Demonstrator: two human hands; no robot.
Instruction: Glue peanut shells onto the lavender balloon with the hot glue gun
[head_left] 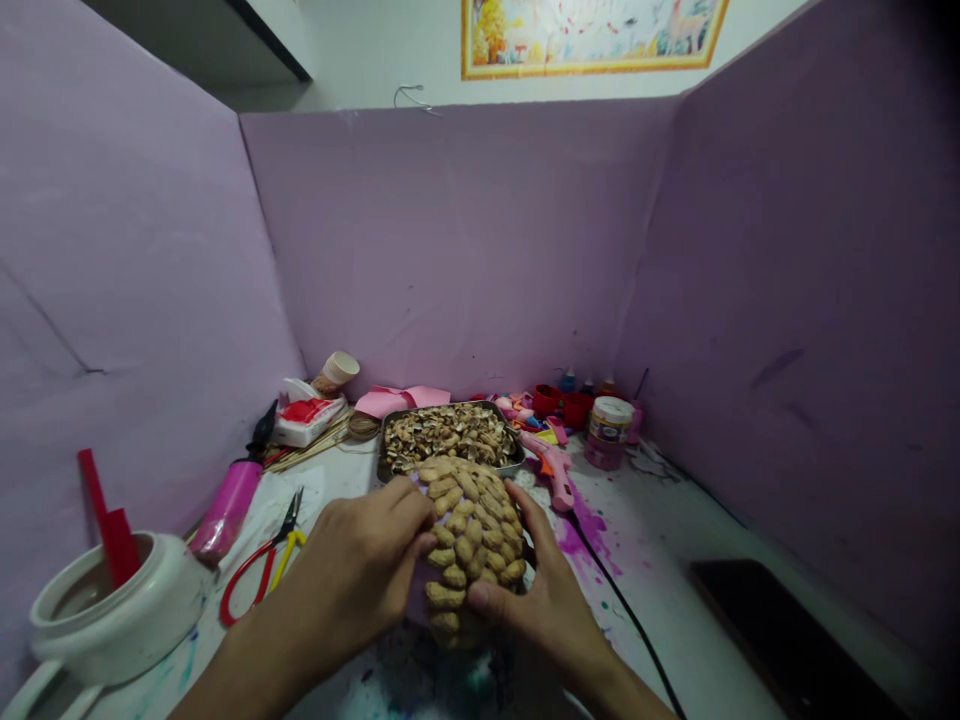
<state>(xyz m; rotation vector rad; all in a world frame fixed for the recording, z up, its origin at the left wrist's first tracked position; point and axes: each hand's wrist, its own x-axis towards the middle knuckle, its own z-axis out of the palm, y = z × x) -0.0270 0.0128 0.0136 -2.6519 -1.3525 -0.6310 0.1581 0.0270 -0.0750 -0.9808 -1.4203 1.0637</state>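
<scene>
A rounded purple form covered with whole peanut shells (476, 535) is in front of me, with patches of its purple surface showing on the left side. My right hand (551, 590) grips it from the right, thumb on the near shells and fingers round the far side. At its left edge, my left hand (367, 550) is closed, thumb and index finger pinched together against the form. What lies in that pinch is hidden. Just behind stands a metal tray (517, 468) full of broken shell pieces (450, 436).
A pink glue gun (555, 470) with a black cord lies to the right, near a lidded jar (608, 432). At left are scissors (259, 575), a pink pump (231, 505) and a white pot (124, 610). A dark phone-like slab (787, 640) lies at right. Purple panels (465, 250) enclose the table.
</scene>
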